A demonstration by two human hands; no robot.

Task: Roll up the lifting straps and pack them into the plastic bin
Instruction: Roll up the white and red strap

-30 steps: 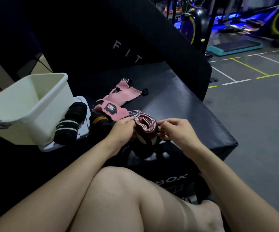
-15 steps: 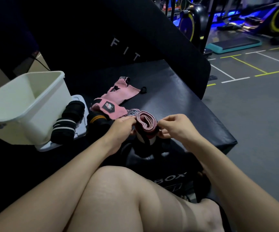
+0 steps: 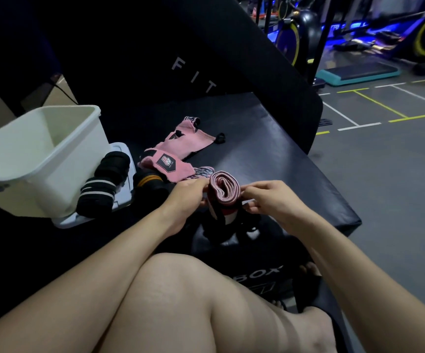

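While both hands pinch it from either side, a pink woven lifting strap wound into a tight roll (image 3: pixel 223 190) is held just above the near edge of the black padded bench (image 3: pixel 270 154); the left hand (image 3: pixel 184 200) grips one end, the right hand (image 3: pixel 270 200) the other. Two black rolled straps with pale stripes (image 3: pixel 104 184) lie beside the white plastic bin (image 3: pixel 61 159), not inside it. A flat pink unrolled strap with a black logo patch (image 3: pixel 173 154) waits behind. Packing seems barely begun. Shadow hides the bin's floor, which looks empty, and whatever dark fabric hangs below the roll
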